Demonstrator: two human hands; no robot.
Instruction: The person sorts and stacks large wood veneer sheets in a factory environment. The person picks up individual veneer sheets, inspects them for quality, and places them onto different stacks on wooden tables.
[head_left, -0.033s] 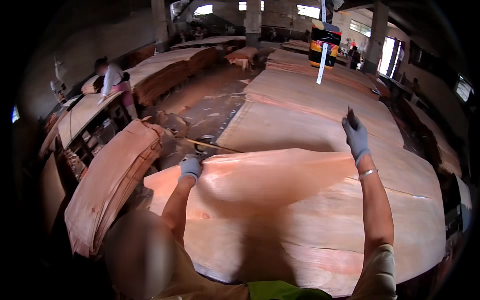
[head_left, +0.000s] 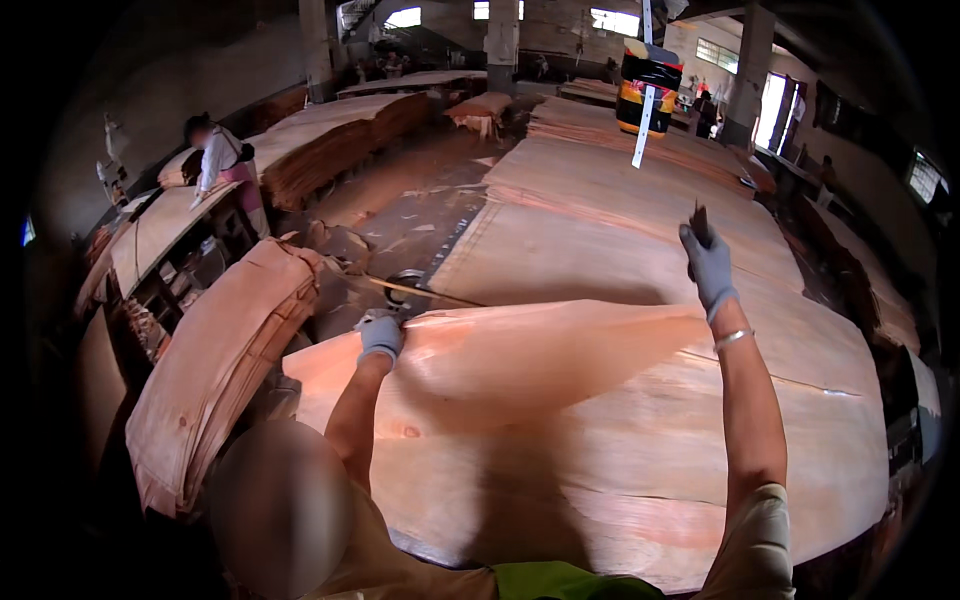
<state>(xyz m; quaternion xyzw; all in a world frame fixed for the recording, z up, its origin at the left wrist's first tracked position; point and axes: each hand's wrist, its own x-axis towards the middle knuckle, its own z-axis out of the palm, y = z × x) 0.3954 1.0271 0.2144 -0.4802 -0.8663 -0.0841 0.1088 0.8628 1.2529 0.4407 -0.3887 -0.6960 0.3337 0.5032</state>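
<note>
A broad, thin sheet of wood veneer [head_left: 540, 350] lies over a wide stack in front of me, its far edge lifted and casting a shadow. My left hand [head_left: 380, 335], in a grey-blue glove, is closed on that sheet's far left corner. Raised above the right part of the stack is my right hand [head_left: 708, 268], gloved alike, its fingers wrapped round a dark, narrow, pointed piece [head_left: 699, 222]. Its exact kind is unclear. Beyond the lifted edge, more pale veneer [head_left: 570, 245] lies flat.
A bent pile of veneer sheets [head_left: 215, 370] stands to my left. A thin stick [head_left: 425, 291] and a round metal part [head_left: 405, 284] lie near my left hand. Another person [head_left: 222, 160] leans over a table at the far left. A black-and-yellow bundle [head_left: 650, 90] hangs overhead.
</note>
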